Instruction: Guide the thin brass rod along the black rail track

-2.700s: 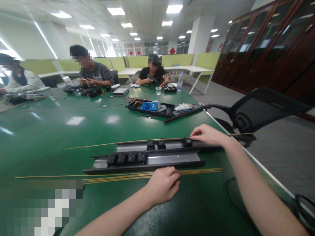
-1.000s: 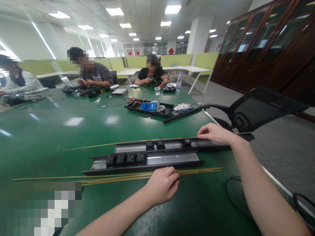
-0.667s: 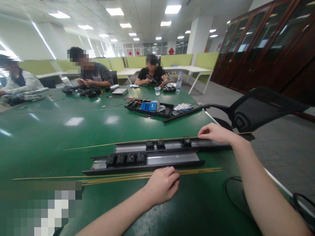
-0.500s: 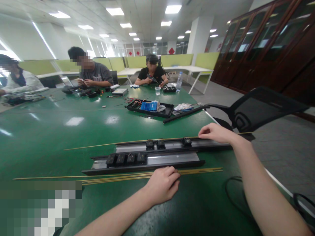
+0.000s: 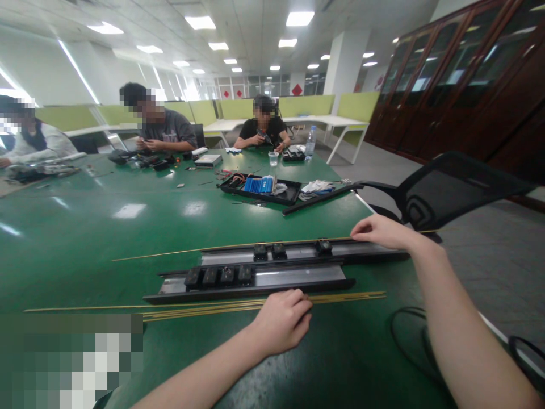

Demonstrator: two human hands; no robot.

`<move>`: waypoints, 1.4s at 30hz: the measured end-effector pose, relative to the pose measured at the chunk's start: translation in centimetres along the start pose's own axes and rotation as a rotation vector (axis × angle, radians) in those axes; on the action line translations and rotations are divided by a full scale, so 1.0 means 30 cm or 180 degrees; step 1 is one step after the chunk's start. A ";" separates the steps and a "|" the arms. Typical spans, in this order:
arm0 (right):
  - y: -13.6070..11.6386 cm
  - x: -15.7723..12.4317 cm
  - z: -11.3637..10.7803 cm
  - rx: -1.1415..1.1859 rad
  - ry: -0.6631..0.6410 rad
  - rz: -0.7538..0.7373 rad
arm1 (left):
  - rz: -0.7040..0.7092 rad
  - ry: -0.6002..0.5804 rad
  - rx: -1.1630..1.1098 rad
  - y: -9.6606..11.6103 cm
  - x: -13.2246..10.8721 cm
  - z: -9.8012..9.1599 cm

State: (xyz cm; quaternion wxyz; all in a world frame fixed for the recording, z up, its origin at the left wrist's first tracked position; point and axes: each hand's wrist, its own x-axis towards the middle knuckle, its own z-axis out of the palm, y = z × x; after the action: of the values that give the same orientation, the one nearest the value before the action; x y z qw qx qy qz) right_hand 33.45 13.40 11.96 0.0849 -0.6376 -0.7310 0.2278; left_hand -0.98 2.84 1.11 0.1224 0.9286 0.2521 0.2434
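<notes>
Right hand (image 5: 377, 232) is closed, with a thin rod (image 5: 155, 254) pinched between thumb and fingertips; left hand (image 5: 283, 321) is curled over a rod bundle (image 5: 336, 297), whether it's gripped can't be told. The pinched rod is held along the far edge of the far rail (image 5: 300, 250), extended well out left of the right hand and, on its other side, past the table edge. The bundle is spread to both sides of the left hand. All rods are slim, gold-coloured, smooth-looking. Far rail: black side walls, grey metallic-looking floor, three black blocks (image 5: 279, 250) seated left of the right hand. Near rail (image 5: 298, 276), just beyond the left hand, is built alike; four squarish black blocks (image 5: 210, 276) are lined up in its left part. Both rails are set on a glossy green tabletop (image 5: 170, 227). Beyond both hands, a black tray (image 5: 292, 193) is loaded with a ridged blue part (image 5: 259, 184).
</notes>
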 end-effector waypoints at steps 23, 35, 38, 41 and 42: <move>0.098 -0.051 -0.010 0.0010 0.0334 0.0075 | -0.0027 -0.0014 0.0024 0.002 0.002 -0.005; 0.178 -0.099 0.013 -0.0041 0.0903 0.0113 | -0.0041 0.0000 -0.0006 -0.005 -0.001 0.002; 0.192 -0.102 -0.003 -0.0295 0.0877 0.0151 | -0.0042 -0.0053 -0.0001 -0.007 -0.001 0.000; 0.210 -0.099 -0.018 -0.0464 0.0879 0.0160 | -0.0040 -0.0075 0.0006 -0.007 0.000 0.000; 0.214 -0.097 -0.021 -0.0487 0.0878 0.0161 | -0.0035 -0.0076 0.0006 -0.007 0.000 0.000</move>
State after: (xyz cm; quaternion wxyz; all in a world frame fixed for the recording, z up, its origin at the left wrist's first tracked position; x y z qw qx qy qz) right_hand 39.97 11.24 10.18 0.1298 -0.6856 -0.7114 0.0837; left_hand -1.06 3.00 1.04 0.1259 0.9301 0.2560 0.2313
